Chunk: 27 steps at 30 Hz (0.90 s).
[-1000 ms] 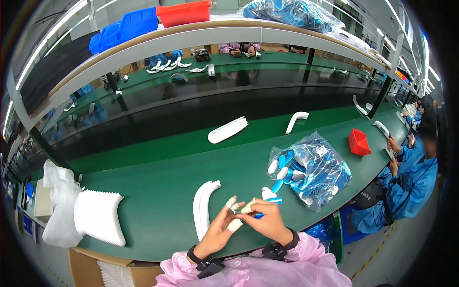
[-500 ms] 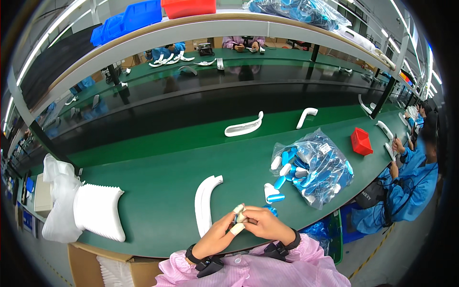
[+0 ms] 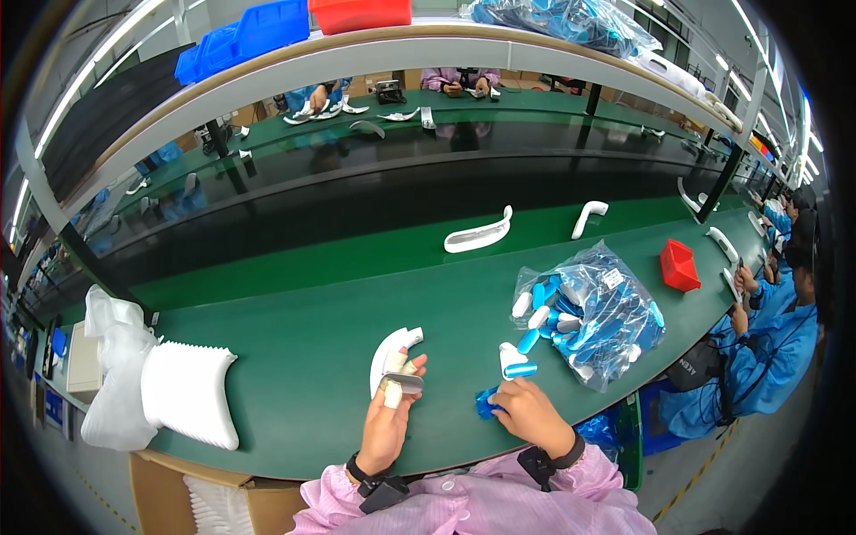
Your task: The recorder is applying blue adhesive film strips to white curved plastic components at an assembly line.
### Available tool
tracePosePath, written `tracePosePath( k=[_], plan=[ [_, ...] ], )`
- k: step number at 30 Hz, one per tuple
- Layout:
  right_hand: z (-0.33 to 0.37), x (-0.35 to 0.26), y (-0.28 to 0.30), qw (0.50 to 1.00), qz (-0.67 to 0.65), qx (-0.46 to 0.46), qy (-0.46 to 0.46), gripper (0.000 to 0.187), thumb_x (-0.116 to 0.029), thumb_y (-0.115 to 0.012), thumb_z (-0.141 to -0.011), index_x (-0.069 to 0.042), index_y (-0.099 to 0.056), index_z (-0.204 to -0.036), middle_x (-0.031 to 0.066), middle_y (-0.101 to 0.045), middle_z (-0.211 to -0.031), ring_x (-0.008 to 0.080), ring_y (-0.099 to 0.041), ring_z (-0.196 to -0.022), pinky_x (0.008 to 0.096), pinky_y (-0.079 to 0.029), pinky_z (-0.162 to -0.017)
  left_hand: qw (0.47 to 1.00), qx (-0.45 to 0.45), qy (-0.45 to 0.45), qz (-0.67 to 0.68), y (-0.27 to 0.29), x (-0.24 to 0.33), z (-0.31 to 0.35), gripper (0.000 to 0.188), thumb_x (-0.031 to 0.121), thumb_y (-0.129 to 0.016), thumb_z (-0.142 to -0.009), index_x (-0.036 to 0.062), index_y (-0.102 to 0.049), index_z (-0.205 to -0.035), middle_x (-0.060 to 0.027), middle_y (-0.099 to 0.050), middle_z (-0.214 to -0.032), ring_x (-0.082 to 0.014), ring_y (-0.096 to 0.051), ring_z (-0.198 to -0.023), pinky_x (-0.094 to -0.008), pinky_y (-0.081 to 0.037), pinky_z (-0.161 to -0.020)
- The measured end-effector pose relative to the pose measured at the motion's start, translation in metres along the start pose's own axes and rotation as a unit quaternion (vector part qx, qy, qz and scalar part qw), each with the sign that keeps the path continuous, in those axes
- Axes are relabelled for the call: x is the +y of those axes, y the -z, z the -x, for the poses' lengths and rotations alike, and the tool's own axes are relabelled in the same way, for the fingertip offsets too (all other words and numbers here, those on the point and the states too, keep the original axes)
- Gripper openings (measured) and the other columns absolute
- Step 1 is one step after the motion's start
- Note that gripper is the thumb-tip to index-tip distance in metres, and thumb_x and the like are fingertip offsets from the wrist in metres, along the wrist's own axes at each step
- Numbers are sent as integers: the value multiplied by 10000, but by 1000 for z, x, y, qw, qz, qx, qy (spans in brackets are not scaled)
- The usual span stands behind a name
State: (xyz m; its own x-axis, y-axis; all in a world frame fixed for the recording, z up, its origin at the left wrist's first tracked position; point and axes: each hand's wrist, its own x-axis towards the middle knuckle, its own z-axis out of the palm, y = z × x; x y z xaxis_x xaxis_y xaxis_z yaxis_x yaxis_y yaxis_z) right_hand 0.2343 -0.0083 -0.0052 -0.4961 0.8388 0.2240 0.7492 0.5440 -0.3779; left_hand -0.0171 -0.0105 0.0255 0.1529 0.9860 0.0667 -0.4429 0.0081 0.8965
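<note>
My left hand [image 3: 385, 432] holds a small grey oval piece [image 3: 406, 383] between its fingers, some of which wear pale fingertip covers. It is raised in front of a curved white plastic part [image 3: 385, 355], hiding that part's lower end. My right hand [image 3: 532, 414] is down on the table, its fingers pinched on crumpled blue film [image 3: 487, 403]. Just beyond it lie a small white part [image 3: 510, 354] and a blue-and-white oval piece [image 3: 521, 370]. Farther right is a clear plastic bag [image 3: 615, 330], with several such oval pieces in and beside its mouth.
A red bin [image 3: 679, 266] stands at the right. White foam wrap [image 3: 189, 392] sits at the left edge. Beyond the table, a green belt carries a white shell [image 3: 478, 235] and a bent white part [image 3: 588, 218]. A shelf [image 3: 499, 53] crosses above; a co-worker in blue [image 3: 758, 348] sits right.
My hands have parted. The left went up and left with the grey piece; the right moved right, down to the blue film. The white parts on the belt shifted right.
</note>
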Motion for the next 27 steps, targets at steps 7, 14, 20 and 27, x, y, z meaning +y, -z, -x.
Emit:
tracePosePath(
  k=[7, 14, 20, 27],
  plan=[
    [-36, -39, 19, 941, -326, 77, -43, 264, -126, -745, -813, -54, -675, -1058, 68, -654, -1089, 239, -619, -984, 351, -502, -835, 979, -114, -22, -168, -11, -7, 4, 561, 298, -381, -1023, -2, -275, -1485, -122, -303, -1523, -245, -448, -1263, -368, -296, -1096],
    [-51, -22, -7, 695, -698, 54, -165, 211, 4, -710, -837, 44, -631, -1028, 110, -685, -1017, 147, -673, -848, 248, -534, -754, 695, 10, -119, -709, -2, 12, -1, 634, 251, -620, -865, -11, -411, -1404, -242, -406, -1363, -409, -395, -1196, -488, -309, -996],
    [-55, -13, 1, 809, -552, 109, -171, 284, -2, -702, -845, 32, -636, -1119, 86, -668, -994, 96, -638, -831, 215, -523, -701, 616, 17, -143, -775, 0, 2, 12, 579, 129, -667, -787, -48, -490, -1309, -184, -556, -1114, -363, -474, -1101, -437, -361, -847],
    [-60, -29, 13, 775, -618, 42, -124, 423, 20, -692, -844, 19, -558, -1245, 67, -664, -992, 96, -636, -864, 225, -528, -713, 805, 34, -103, -584, 7, 2, 11, 536, 61, -562, -879, -66, -405, -1375, -220, -597, -1038, -374, -533, -1041, -433, -415, -873]
  ],
)
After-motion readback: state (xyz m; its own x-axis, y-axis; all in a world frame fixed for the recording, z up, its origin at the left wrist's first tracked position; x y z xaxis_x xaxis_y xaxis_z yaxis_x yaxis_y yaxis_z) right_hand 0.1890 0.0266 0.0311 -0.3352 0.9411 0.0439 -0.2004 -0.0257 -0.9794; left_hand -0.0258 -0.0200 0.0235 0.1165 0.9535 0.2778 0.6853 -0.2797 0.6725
